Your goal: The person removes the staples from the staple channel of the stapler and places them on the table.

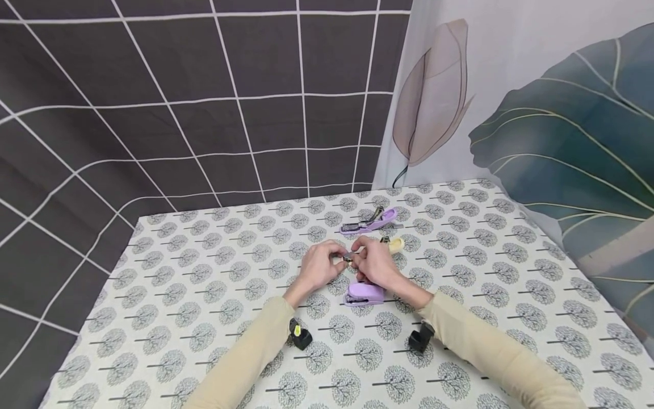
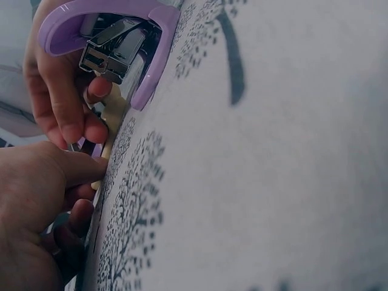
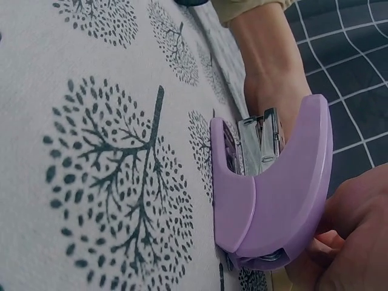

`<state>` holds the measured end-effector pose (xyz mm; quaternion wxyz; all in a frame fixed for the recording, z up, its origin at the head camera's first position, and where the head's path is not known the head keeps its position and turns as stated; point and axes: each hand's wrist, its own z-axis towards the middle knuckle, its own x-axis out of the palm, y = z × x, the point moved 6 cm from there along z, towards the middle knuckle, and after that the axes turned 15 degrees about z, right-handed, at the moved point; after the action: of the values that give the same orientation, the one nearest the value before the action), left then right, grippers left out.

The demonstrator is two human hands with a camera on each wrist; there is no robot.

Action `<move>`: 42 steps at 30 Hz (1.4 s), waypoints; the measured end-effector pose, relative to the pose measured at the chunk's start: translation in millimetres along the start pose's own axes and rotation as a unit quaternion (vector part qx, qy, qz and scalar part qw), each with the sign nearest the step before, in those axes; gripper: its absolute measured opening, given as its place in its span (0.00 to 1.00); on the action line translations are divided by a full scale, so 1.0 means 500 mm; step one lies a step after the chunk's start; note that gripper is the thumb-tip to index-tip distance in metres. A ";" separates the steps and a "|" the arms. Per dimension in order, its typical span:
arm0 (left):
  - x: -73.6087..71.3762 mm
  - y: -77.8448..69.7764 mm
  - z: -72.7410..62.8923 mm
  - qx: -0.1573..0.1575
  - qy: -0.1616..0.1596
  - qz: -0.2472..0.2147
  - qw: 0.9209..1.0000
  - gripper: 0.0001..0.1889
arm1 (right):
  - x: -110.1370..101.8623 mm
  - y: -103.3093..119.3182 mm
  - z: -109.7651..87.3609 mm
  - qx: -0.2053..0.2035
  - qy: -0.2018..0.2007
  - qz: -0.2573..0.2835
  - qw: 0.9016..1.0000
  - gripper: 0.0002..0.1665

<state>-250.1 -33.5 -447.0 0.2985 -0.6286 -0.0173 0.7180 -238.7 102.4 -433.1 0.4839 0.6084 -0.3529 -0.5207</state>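
Observation:
My left hand and right hand meet over the middle of the table. Between their fingertips they pinch a small grey metal piece, mostly covered by the fingers, so I cannot tell its exact kind. Just in front of the right hand stands a purple stapler, whose metal magazine shows between its lilac arms in the right wrist view. A pale yellow stapler lies beyond the right hand, which hides part of it. Farther back rests another purple stapler, its top swung up.
A white cloth with grey tree prints covers the table. Along the far side hangs a dark curtain with white grid lines, and a leaf-printed curtain hangs at the right. Each wrist carries a small black camera.

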 end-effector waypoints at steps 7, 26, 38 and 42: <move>0.000 -0.002 0.000 -0.001 0.005 -0.005 1.000 0.12 | -0.011 0.004 -0.005 -0.004 -0.001 0.036 0.999 0.08; 0.000 0.000 0.000 0.003 0.001 -0.012 1.000 0.12 | -0.052 0.027 -0.028 -0.010 0.013 0.059 0.998 0.08; -0.003 -0.002 -0.001 0.000 0.002 -0.009 1.000 0.11 | -0.081 0.023 -0.042 0.018 0.020 0.089 0.996 0.10; -0.001 -0.003 -0.002 0.000 0.004 -0.007 1.000 0.11 | -0.092 0.026 -0.045 0.008 0.025 0.099 0.995 0.10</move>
<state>-248.6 -33.1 -446.1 0.3037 -0.6316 -0.0202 0.7130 -225.3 146.4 -407.4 0.5369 0.5868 -0.4032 -0.4526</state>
